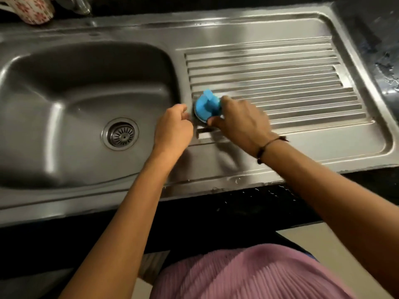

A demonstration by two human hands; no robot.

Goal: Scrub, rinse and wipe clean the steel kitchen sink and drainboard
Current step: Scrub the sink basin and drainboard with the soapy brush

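At the left near corner of the ribbed drainboard (280, 83), right beside the sink (86, 100) basin, the right hand (241, 124) has its grip closed around a blue scrubber (207, 106), pressing it to the steel. Just left of it, the left hand (172, 128) is curled, touching the scrubber's edge; whether it holds anything, I cannot tell.
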